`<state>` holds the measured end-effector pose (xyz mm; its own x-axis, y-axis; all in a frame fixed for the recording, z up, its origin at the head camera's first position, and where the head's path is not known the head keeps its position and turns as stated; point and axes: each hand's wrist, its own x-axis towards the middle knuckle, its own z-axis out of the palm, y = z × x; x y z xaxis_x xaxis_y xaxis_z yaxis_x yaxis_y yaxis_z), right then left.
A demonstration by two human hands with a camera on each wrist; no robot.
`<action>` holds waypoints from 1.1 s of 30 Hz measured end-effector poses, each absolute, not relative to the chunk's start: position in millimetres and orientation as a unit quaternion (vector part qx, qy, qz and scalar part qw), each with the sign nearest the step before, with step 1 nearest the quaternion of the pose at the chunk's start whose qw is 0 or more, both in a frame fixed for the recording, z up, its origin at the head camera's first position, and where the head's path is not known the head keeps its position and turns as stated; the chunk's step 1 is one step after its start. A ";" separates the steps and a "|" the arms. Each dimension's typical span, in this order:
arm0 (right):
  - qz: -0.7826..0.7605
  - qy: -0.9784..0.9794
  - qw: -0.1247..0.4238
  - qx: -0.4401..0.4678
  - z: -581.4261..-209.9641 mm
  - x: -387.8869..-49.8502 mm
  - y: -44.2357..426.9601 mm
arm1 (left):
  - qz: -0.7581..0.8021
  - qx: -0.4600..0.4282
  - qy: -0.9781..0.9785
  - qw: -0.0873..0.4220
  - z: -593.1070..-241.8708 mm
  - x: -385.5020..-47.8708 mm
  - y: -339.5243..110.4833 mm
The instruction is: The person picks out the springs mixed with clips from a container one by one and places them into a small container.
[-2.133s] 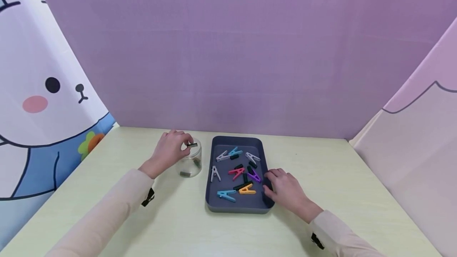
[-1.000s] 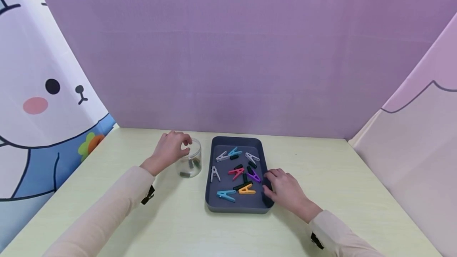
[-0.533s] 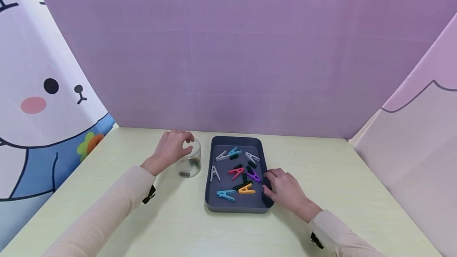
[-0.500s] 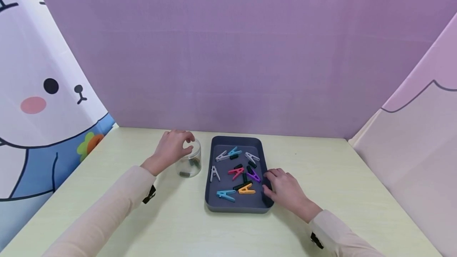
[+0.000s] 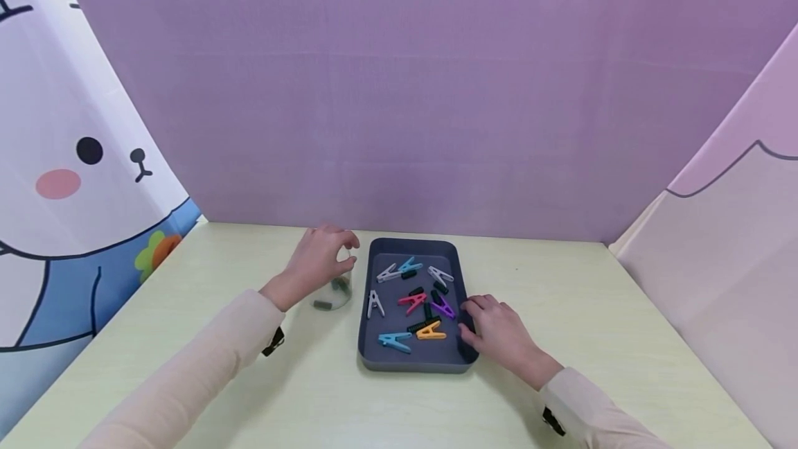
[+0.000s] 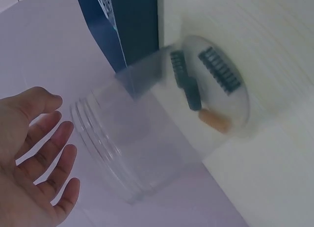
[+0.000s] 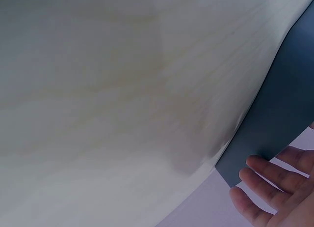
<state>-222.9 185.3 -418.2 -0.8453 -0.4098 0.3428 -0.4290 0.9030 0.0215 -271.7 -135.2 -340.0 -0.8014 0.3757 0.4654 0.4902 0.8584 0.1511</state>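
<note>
My left hand (image 5: 318, 255) is over the mouth of a clear jar (image 5: 333, 296). In the left wrist view its fingers are loosely bent and hold nothing, beside the rim of the jar (image 6: 162, 148). Inside the jar lie dark ridged pieces (image 6: 220, 70) and a brown piece (image 6: 215, 121). My right hand (image 5: 501, 331) touches the right side of a dark grey tray (image 5: 418, 367); in the right wrist view the fingertips rest against the outer wall of the tray (image 7: 274, 109). The tray bears a red clothespin (image 5: 413, 302), a purple clothespin (image 5: 443, 307) and an orange clothespin (image 5: 430, 331).
Also in the tray are blue clothespins (image 5: 394, 341), white clothespins (image 5: 375, 303) and several dark ridged pieces (image 5: 424, 324). The pale wood-look table (image 5: 349, 407) ends at a purple cloth backdrop (image 5: 405, 123). A printed curtain (image 5: 87, 241) hangs at the left.
Two seconds ago my left hand pinched a dark ridged piece above the jar; it was let go into the jar. The hand has since shifted right. The right hand has stayed put.
</note>
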 end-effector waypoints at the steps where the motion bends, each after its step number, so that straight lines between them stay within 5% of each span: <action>1: 0.028 -0.960 0.173 0.219 -418.0 -222.8 185.2 | -0.134 -0.233 -0.939 0.213 -340.1 -271.1 -133.0; 33: 0.032 -0.958 0.180 0.223 -419.5 -223.9 186.0 | -0.068 -0.336 -0.935 0.087 -380.0 -248.7 -65.5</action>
<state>-223.9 186.0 -419.5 -0.8363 -0.4147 0.3585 -0.4377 0.8989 0.0188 -248.7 -65.5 -380.0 -0.7592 0.6170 0.2073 0.6404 0.7650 0.0683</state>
